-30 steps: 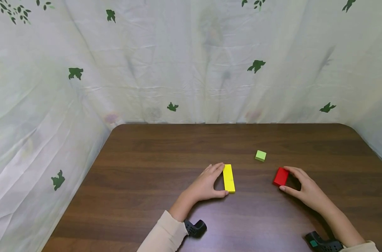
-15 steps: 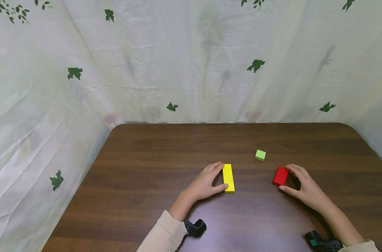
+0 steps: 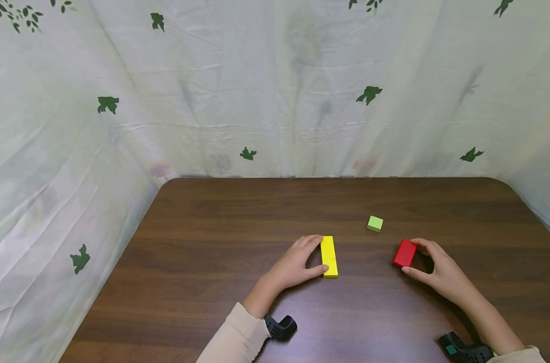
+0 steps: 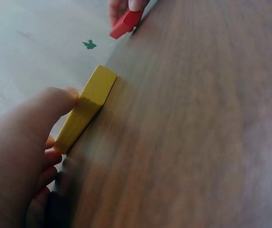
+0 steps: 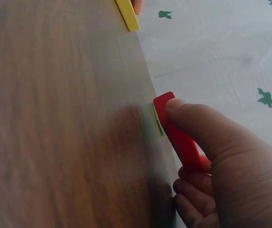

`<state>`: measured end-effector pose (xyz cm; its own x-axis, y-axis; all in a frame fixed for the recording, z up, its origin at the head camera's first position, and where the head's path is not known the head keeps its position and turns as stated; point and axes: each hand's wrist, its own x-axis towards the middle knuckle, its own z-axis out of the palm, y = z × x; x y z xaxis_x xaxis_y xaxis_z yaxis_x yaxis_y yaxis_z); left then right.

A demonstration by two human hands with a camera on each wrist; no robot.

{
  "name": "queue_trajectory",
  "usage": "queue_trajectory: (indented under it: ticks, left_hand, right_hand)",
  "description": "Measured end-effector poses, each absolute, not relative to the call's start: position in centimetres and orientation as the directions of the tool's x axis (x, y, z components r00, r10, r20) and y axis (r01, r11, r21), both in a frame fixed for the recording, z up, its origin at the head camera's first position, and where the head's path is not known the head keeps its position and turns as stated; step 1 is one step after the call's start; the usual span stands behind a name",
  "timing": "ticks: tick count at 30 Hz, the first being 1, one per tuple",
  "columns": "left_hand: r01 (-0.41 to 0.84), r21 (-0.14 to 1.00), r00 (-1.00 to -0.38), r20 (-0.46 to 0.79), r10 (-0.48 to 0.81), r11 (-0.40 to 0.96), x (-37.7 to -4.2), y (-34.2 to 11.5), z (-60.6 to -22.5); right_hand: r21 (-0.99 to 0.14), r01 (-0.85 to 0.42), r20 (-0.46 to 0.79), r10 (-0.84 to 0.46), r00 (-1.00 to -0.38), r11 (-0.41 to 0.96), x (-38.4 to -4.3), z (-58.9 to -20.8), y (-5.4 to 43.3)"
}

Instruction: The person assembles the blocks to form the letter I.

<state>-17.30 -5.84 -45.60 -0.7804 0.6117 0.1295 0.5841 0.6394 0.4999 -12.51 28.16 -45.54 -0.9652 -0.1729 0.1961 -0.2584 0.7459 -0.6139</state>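
A long yellow block [image 3: 329, 257] lies on the brown table, left of the red one. My left hand [image 3: 295, 264] holds it by its left side, fingertips at the far end and thumb at the near end; the left wrist view shows the thumb against the yellow block [image 4: 95, 90]. On the right, my right hand [image 3: 442, 275] pinches a shorter red block [image 3: 405, 253] between thumb and fingers. Seen from the right wrist, the thumb presses the top end of the red block [image 5: 186, 147], with fingertips at its lower end. Both palms are hidden.
A small light green block [image 3: 375, 224] sits on the table [image 3: 256, 212] behind and between the two hands. Black wrist cameras [image 3: 281, 328] are strapped under both forearms. A white curtain [image 3: 275, 101] with green leaf prints hangs behind the table's back edge.
My left thumb has shifted from the yellow block's near end slightly up onto its left edge. My right fingertips shift slightly at the red block. The green block stays in place.
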Motion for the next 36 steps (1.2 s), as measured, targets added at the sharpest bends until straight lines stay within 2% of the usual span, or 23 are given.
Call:
queue_trajectory:
  ticks: [18, 36]
  left_hand:
    - [0.582, 0.505, -0.780, 0.126, 0.613, 0.638, -17.3, -5.9, -45.6]
    - [0.578, 0.507, -0.780, 0.113, 0.615, 0.639, -17.2, -5.9, -45.5]
  right_hand:
    - [-0.597, -0.337, 0.267, -0.217, -0.939, 0.728, -12.9, -44.7, 26.6]
    - [-0.553, -0.475, 0.332, -0.342, -0.879, 0.685, -13.1, -43.8, 23.8]
